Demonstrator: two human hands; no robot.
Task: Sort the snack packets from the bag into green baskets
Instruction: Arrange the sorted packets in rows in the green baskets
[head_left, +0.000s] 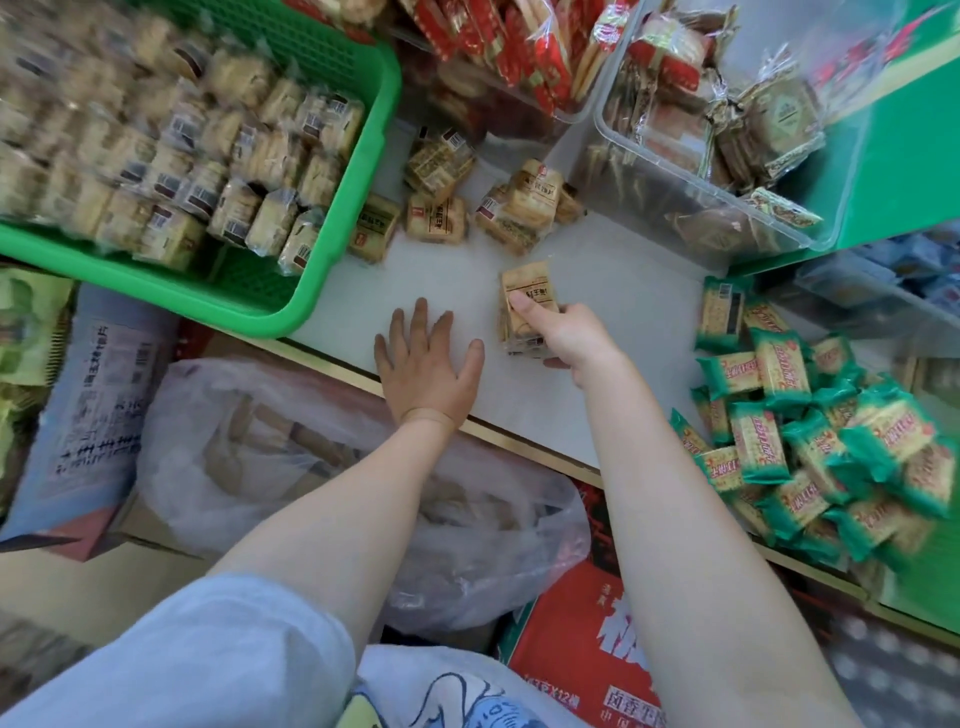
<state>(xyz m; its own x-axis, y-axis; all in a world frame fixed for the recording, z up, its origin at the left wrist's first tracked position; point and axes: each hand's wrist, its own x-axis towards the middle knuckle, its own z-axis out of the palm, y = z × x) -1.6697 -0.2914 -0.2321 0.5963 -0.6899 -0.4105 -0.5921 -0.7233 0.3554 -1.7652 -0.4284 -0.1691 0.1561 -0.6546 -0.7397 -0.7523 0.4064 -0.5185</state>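
My right hand (563, 338) grips a tan biscuit packet (524, 293) just above the white shelf (613, 312), thumb on its face. My left hand (426, 364) lies flat on the shelf with fingers spread, holding nothing. A green basket (332, 244) at the upper left is filled with several rows of similar tan packets. Several loose tan packets (436, 218) lie on the shelf beyond my hands. Below the shelf edge sits a clear plastic bag (322, 467) with more packets inside.
Clear plastic bins (691, 197) of red and brown snacks stand at the back. A heap of green-wrapped packets (810, 426) lies at the right. A red carton (587, 639) and a printed sack (93, 410) sit below the shelf.
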